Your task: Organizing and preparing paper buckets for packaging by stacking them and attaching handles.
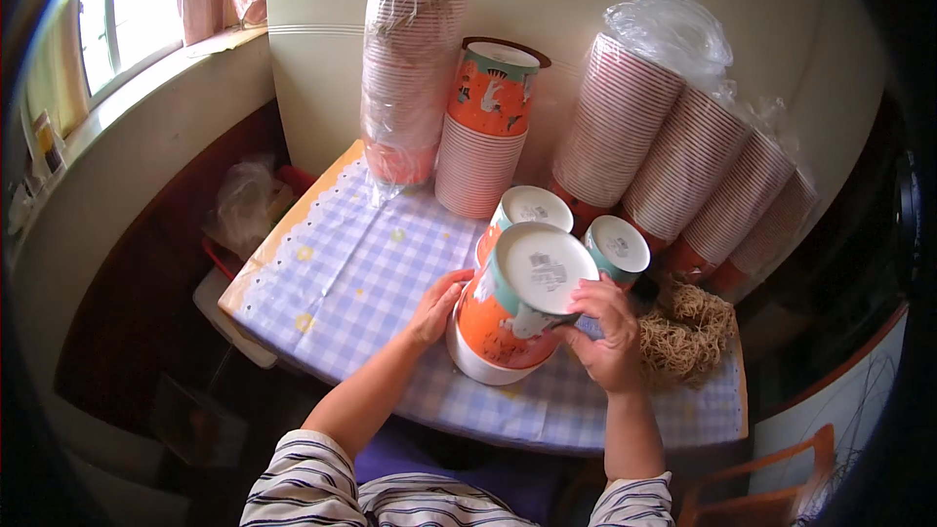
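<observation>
Upside down in front of me stands a large orange paper tub (498, 322) with a teal band, its white base (542, 268) facing up and a white rim at the bottom. My left hand (441, 307) is against its left side, some fingers hidden behind it. My right hand (603, 327) grips the right side near the base, thumb on the wall and fingers curled over the edge. Just behind it are two more upturned tubs, one at the back (535, 205) and a teal-banded one (619, 246) to the right.
Tall stacks of paper tubs in clear plastic stand at the back left (410, 78) and right (625, 127). An unwrapped stack (483, 156) is between them. Tangled straw-coloured fibre (688, 332) lies at the right of the checked tablecloth (342, 293). A wooden chair (771, 488) is lower right.
</observation>
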A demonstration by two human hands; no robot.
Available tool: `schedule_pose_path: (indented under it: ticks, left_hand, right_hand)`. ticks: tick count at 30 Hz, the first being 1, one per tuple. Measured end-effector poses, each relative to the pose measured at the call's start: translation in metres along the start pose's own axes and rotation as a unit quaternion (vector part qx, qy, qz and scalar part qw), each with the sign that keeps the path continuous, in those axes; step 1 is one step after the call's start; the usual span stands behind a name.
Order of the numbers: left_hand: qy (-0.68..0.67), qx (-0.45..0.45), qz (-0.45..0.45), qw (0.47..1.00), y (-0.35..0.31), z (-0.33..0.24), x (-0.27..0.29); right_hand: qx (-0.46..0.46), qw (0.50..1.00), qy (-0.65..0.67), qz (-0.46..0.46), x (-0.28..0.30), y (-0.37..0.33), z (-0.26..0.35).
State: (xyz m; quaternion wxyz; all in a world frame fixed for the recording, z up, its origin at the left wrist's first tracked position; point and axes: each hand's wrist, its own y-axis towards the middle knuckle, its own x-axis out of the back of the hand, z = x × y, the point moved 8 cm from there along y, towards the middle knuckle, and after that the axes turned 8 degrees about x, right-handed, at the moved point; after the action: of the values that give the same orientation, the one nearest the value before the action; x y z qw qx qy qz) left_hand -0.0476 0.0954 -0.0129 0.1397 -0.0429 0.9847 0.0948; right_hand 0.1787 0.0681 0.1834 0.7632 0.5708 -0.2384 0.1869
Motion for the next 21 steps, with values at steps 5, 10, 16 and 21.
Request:
schedule_pose_path:
  ticks: [5, 10, 16, 21]
  left_hand:
    - [0.217, -0.034, 0.056, 0.974, -0.008, -0.017, -0.015]
    - [0.353, -0.075, 0.068, 0.930, -0.015, -0.022, -0.032]
    - [0.382, -0.107, 0.091, 0.913, -0.017, -0.026, -0.042]
    - [0.408, -0.123, 0.102, 0.899, -0.018, -0.022, -0.043]
  right_hand:
    - [-0.036, 0.998, -0.020, -0.051, 0.008, 0.001, -0.005]
    - [-0.039, 0.998, -0.037, -0.043, 0.008, -0.001, -0.003]
    - [-0.055, 0.995, -0.034, -0.075, 0.017, -0.009, 0.001]
    - [-0.047, 0.991, -0.071, -0.102, 0.029, -0.008, 0.012]
